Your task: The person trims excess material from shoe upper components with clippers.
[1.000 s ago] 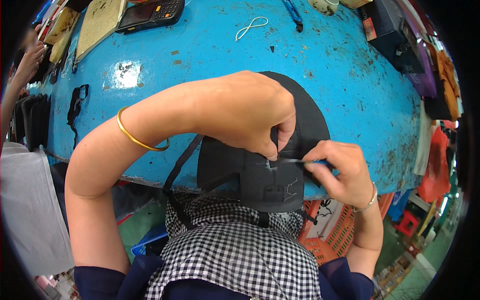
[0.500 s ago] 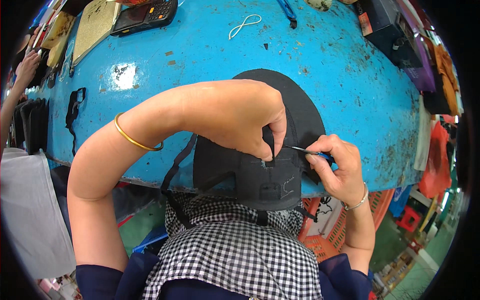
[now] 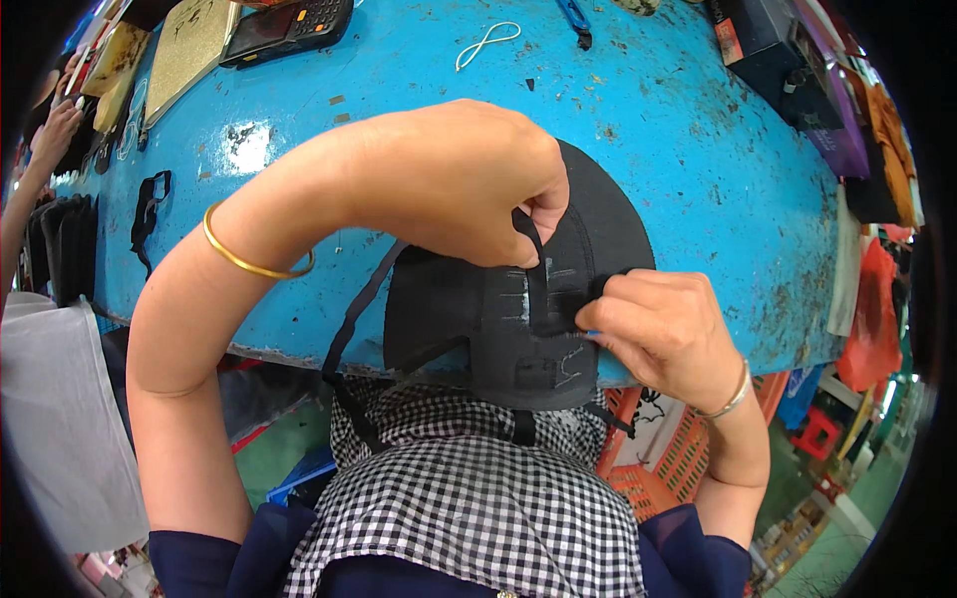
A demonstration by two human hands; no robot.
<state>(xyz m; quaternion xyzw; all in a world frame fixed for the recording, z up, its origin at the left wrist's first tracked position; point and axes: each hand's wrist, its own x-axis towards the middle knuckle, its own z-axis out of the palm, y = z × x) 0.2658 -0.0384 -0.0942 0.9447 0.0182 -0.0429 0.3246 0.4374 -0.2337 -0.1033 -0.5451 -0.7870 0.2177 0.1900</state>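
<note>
A black, padded-looking fabric piece (image 3: 620, 219) with a rounded far edge lies at the table's near edge, partly over my lap. White chalk-like lines mark its middle panel. My left hand (image 3: 488, 194) reaches across it, thumb and fingers pinching a narrow black strap (image 3: 538, 294) and drawing it up from the panel. At the right of the strap my right hand (image 3: 653, 324) is closed, fingertips down close to the panel. Only a bit of blue shows at those fingertips; the slim, pointed, blue-handled tool seen there earlier is mostly hidden by the fingers.
A dark handheld terminal (image 3: 287, 32) and a gold notebook (image 3: 189, 60) lie far left on the blue table (image 3: 718, 199). A white cord loop (image 3: 488, 45) lies beyond the fabric. Boxes (image 3: 773, 65) stand far right. Below is an orange basket (image 3: 688, 453). Another person's hand (image 3: 55, 135) shows far left.
My left hand has moved away from me, pulling the strap longer and uncovering more chalk lines. My right hand has come in and turned knuckles-up, and its tool's pointed tip no longer shows.
</note>
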